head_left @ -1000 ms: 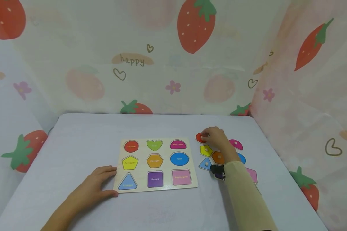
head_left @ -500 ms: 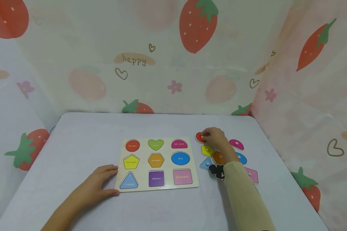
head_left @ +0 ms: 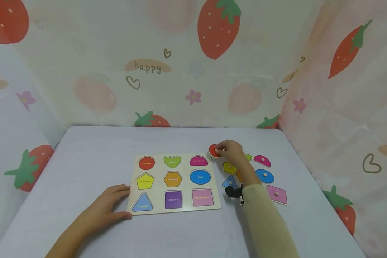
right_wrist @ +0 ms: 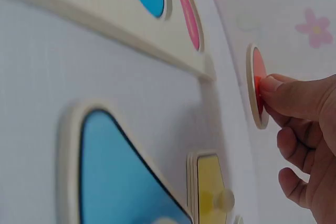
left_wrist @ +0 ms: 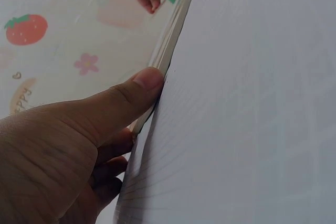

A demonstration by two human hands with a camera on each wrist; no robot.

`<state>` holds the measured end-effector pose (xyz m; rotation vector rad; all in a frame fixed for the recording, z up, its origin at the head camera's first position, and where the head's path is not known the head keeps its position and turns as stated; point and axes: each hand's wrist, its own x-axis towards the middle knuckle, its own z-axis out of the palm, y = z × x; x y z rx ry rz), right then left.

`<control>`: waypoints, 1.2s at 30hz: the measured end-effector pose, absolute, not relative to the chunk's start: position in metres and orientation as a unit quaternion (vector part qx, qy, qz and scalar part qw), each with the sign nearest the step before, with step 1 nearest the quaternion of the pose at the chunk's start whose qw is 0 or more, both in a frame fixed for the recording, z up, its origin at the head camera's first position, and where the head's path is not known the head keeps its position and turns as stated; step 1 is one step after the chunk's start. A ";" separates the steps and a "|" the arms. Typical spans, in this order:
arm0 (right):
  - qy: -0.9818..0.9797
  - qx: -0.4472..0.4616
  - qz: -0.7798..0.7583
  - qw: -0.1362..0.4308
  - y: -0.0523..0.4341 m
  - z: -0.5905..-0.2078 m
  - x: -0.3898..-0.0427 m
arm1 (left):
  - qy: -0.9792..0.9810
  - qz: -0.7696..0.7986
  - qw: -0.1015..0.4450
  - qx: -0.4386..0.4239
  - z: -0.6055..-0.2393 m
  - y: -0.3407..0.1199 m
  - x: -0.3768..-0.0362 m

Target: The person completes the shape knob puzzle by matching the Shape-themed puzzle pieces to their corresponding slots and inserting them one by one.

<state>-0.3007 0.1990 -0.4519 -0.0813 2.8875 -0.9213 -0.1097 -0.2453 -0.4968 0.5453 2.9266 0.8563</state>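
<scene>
The left hand point(head_left: 108, 209) lies relaxed on the table point(head_left: 84, 161), fingers loosely extended, thumb tip against the near-left edge of the shape puzzle board point(head_left: 174, 183). All nine coloured recesses on the board, circle at the far left through rectangle at the near right, show no piece in them, so by the look of it nothing has been fitted and the whole set remains.

Just past the board's far-right corner, the right hand point(head_left: 232, 152) pinches the red circle piece point(head_left: 213, 151) by its knob, lifted off the table and tilted on edge in the wrist view. Its matching red recess point(head_left: 146, 163) sits at the board's far-left corner, well apart.

Further right lie the loose pieces: yellow pentagon point(head_left: 229, 167), blue triangle point(head_left: 229, 182), a partly hidden orange piece, a green one barely showing, magenta half-round point(head_left: 262, 160), blue oval point(head_left: 264, 175) and pink rectangle point(head_left: 276, 194). Nothing stands between the held circle and the board.
</scene>
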 end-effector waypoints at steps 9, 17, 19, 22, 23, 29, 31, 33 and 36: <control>0.952 -0.059 -0.300 0.029 0.173 -0.445 -0.288 | 0.945 0.275 0.024 0.173 -0.497 -0.245 -0.108; 0.947 -0.106 -0.302 0.013 0.143 -0.441 -0.286 | 0.945 0.277 0.025 0.170 -0.497 -0.247 -0.108; 0.949 -0.108 -0.296 0.016 0.133 -0.441 -0.286 | 0.944 0.280 0.026 0.174 -0.497 -0.247 -0.108; 0.950 -0.110 -0.293 0.022 0.118 -0.441 -0.285 | 0.943 0.279 0.025 0.178 -0.498 -0.248 -0.109; 0.949 -0.113 -0.293 0.024 0.114 -0.442 -0.285 | 0.944 0.277 0.025 0.179 -0.498 -0.248 -0.110; 0.944 -0.139 -0.298 0.029 0.086 -0.441 -0.285 | 0.946 0.269 0.028 0.177 -0.498 -0.250 -0.111; 0.941 -0.151 -0.301 0.027 0.079 -0.440 -0.284 | 0.946 0.270 0.031 0.177 -0.498 -0.250 -0.110; 0.939 -0.163 -0.303 0.022 0.072 -0.440 -0.282 | 0.946 0.272 0.033 0.176 -0.499 -0.250 -0.109; 0.935 -0.187 -0.300 0.013 0.063 -0.439 -0.280 | 0.943 0.277 0.028 0.183 -0.501 -0.251 -0.109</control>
